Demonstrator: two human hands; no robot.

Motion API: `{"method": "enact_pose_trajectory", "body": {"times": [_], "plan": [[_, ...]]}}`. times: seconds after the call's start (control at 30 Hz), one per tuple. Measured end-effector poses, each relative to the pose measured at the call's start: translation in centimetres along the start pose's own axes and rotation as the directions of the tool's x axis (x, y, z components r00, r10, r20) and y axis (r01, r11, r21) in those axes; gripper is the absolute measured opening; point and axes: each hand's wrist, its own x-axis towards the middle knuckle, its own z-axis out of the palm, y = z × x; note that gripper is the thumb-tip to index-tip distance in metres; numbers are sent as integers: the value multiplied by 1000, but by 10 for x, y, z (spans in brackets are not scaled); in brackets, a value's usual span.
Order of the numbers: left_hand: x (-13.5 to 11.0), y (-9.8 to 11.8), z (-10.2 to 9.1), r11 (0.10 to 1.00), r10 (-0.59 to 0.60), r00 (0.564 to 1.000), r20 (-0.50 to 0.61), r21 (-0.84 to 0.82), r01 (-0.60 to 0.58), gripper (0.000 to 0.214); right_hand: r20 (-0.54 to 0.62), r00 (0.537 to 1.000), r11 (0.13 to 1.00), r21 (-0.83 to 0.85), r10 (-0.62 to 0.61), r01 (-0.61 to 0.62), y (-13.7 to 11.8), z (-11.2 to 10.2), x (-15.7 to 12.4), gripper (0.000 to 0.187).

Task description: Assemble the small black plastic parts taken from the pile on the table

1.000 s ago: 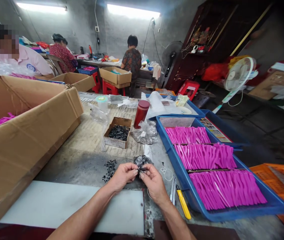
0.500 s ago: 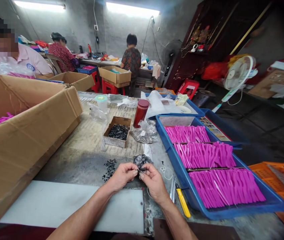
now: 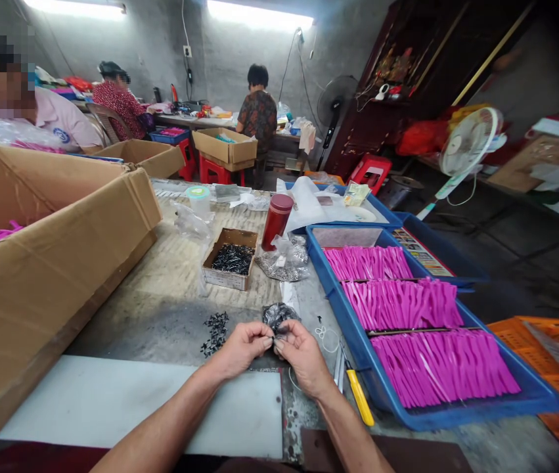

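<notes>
My left hand (image 3: 246, 344) and my right hand (image 3: 299, 351) meet fingertip to fingertip over the table, both closed in a pinch. Between them is a tiny dark part, mostly hidden by the fingers. Just behind the fingers lies a clear plastic bag of black pieces (image 3: 279, 315). A loose pile of small black parts (image 3: 215, 334) is spread on the table left of my left hand. Farther back, a small cardboard box (image 3: 224, 280) holds many black pieces. To the right of my right hand lie a yellow-handled screwdriver (image 3: 359, 397) and a thin white loop (image 3: 330, 340).
On the right stands a blue tray (image 3: 410, 420) with rows of magenta strips (image 3: 444, 368). A large cardboard carton (image 3: 62, 263) blocks the left side. A red canister (image 3: 276, 222) stands behind a bag of metallic bits (image 3: 284, 263). A white sheet (image 3: 151, 401) lies in front. Other people sit beyond.
My hands stay almost in place, fingertips still together, with slight finger shifts. The view has moved very slightly; the things on the table lie as before.
</notes>
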Motion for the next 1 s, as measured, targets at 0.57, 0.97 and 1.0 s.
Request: {"method": "enact_pose_trajectory", "body": {"times": [0.57,0.97,1.0], "plan": [[0,1,-1,992,79,997,-22,97,-77,14,0,1000,999,-40,10,-10,3,0,1,21],[22,71,-60,949,200,890,-409,308,-71,19,-73,997,984,-177,6,-19,-6,-15,-9,21],[30,77,-71,887,269,854,-446,459,-40,19,-78,997,983,-181,4,-18,-6,-15,-10,21]]}}
